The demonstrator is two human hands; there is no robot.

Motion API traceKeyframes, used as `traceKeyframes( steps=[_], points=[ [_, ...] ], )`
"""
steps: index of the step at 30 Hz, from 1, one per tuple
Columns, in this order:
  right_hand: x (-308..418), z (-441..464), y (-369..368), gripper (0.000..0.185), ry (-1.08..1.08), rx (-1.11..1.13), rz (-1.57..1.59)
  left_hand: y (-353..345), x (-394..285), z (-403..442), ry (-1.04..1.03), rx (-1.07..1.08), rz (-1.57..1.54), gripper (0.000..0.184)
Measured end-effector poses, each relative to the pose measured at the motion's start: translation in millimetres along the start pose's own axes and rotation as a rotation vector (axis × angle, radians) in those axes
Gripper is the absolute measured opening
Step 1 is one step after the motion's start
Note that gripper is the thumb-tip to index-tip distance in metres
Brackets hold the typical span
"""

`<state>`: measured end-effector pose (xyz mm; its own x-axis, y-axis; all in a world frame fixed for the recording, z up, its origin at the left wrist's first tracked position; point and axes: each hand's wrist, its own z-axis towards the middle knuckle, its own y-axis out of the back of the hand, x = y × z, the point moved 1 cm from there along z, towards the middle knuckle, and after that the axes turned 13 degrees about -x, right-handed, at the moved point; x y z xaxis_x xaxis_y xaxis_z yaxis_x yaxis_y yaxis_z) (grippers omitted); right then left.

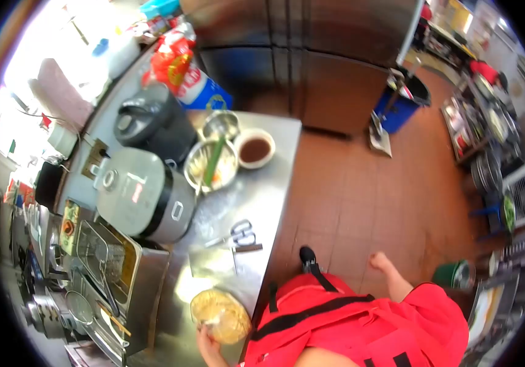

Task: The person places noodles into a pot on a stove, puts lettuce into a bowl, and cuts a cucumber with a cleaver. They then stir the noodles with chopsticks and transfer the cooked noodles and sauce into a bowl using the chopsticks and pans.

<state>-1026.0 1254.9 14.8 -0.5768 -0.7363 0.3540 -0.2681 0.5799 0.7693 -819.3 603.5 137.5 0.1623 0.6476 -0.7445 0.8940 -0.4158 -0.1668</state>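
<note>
My left hand (206, 340) is at the near end of the steel counter, its fingers closed on the edge of a round, yellowish bundle of food (222, 315) with a shiny, plastic-like surface. Whether that is a bag or a bowl I cannot make out. Just beyond it on the counter lie a cleaver (210, 262) with a dark handle and a pair of scissors (238, 235). Away from the counter, my right hand (382, 262) hangs over the tiled floor with curled fingers and nothing visible in them.
A large rice cooker (131, 189) and a dark lidded pot (158, 119) line the counter. Near them are a bowl of food (228, 168), a bowl of brown sauce (255, 148) and a metal bowl (221, 124). A fryer (143, 275) stands left; a blue bin (394, 110) is on the floor.
</note>
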Motion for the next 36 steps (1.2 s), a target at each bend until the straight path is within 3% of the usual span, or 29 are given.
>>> traceKeyframes(
  steps=[1,3,4,6,7,8,10,12,15,17,19,21,23,24,25,27,29,33,36],
  points=[
    [48,57,34,0.024,-0.063,-0.014,0.182,-14,1,-20,-0.01,-0.026,-0.048,0.034],
    [145,151,90,0.018,0.029,-0.105,0.51,-55,2,-41,-0.015,-0.106,-0.101,0.034],
    [181,212,115,0.019,0.229,-0.108,0.32,-78,1,-48,-0.021,-0.15,-0.117,0.034],
    [282,267,168,0.026,0.383,-0.158,0.359,-121,-3,-54,-0.028,-0.224,-0.142,0.034],
    [341,256,197,0.027,0.448,-0.125,0.503,-139,-5,-55,-0.033,-0.244,-0.148,0.034],
    [370,302,207,0.027,0.597,-0.089,0.478,-154,-6,-53,-0.039,-0.253,-0.153,0.034],
    [452,270,245,0.025,0.55,-0.077,0.688,-177,-9,-49,-0.044,-0.246,-0.154,0.035],
    [501,294,272,0.012,0.602,-0.079,0.738,-199,-13,-42,-0.061,-0.216,-0.149,0.035],
    [560,295,317,0.013,0.58,-0.117,0.803,-232,-17,-38,-0.069,-0.187,-0.167,0.035],
    [589,333,352,0.014,0.692,-0.15,0.786,-258,-23,-38,-0.08,-0.186,-0.161,0.035],
    [630,352,397,0.013,0.636,-0.322,0.814,-287,-23,-43,-0.103,-0.202,-0.171,0.035],
    [679,415,448,0.024,0.673,-0.406,0.827,-324,-20,-46,-0.118,-0.231,-0.197,0.036],
    [738,483,488,0.042,0.799,-0.796,0.851,-365,-15,-48,-0.134,-0.277,-0.221,0.036],
    [766,496,514,0.06,0.814,-0.734,0.821,-388,-14,-50,-0.14,-0.306,-0.239,0.036],
    [789,473,526,0.067,0.815,-0.853,0.81,-409,-13,-50,-0.146,-0.335,-0.254,0.036],
    [822,475,552,0.074,0.891,-0.806,0.823,-450,-13,-58,-0.161,-0.401,-0.262,0.036],
    [847,501,562,0.076,0.945,-0.753,0.922,-485,-14,-63,-0.168,-0.443,-0.269,0.037],
    [862,552,559,0.058,1.054,-0.758,0.835,-531,-16,-74,-0.2,-0.486,-0.281,0.037],
    [859,548,549,0.043,1.088,-0.718,0.975,-556,-18,-74,-0.223,-0.454,-0.284,0.037]
  ],
)
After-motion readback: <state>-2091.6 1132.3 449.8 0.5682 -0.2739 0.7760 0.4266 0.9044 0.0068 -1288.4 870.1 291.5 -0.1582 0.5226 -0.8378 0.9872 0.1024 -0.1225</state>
